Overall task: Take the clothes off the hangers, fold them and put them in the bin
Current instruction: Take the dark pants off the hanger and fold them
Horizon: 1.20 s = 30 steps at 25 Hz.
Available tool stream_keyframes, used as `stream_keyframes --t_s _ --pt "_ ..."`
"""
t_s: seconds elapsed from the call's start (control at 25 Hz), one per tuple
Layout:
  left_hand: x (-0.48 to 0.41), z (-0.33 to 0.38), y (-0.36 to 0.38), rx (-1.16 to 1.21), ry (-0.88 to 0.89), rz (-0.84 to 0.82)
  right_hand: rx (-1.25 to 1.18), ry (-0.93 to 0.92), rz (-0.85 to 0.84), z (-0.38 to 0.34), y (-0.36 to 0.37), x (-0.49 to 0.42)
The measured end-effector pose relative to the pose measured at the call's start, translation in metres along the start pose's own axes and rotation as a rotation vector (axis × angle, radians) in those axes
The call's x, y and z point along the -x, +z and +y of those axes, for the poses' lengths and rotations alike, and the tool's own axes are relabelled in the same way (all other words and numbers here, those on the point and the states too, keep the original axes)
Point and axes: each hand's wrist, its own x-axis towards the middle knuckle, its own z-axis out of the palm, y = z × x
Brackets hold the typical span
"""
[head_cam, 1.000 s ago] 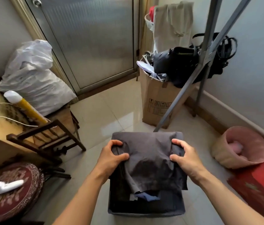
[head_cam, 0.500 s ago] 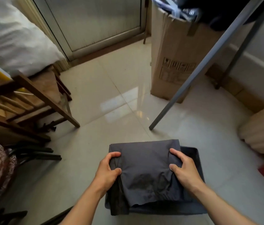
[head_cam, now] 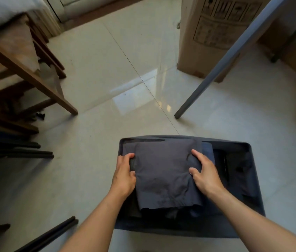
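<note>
Folded garment (head_cam: 163,171) low in the bin (head_cam: 180,136), gripped at both sides.
Left hand (head_cam: 124,174) and right hand (head_cam: 205,173) each curl round an opposite edge, likely to keep the fold flat; it rests on darker clothes (head_cam: 172,214) at the bin's left side.

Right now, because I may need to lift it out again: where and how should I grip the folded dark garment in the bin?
Take the folded dark garment by its two side edges, from above, where the left hand and right hand grip it. It lies flat in the bin; holding both sides likely keeps the folds together.
</note>
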Motion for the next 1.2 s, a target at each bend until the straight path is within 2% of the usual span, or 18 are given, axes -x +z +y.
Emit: stream_keyframes --t_s 0.32,0.48,0.64,0.92,1.2 --pt "-0.016 -0.013 0.030 -0.186 -0.067 -0.032 0.089 0.036 0.003 0.017 0.019 -0.008" --pt "-0.012 -0.006 0.016 -0.220 -0.174 -0.059 0.202 0.109 0.021 0.009 0.012 0.001" --pt "0.013 0.024 -0.007 -0.232 -0.198 -0.035 0.263 0.136 0.057 -0.008 -0.016 0.026" --pt "0.085 0.135 -0.044 0.383 -0.237 -0.025 0.069 0.112 0.104 -0.072 -0.077 0.085" --pt "0.202 0.241 -0.108 0.804 -0.265 -0.030 -0.385 0.028 0.113 -0.138 -0.152 0.188"
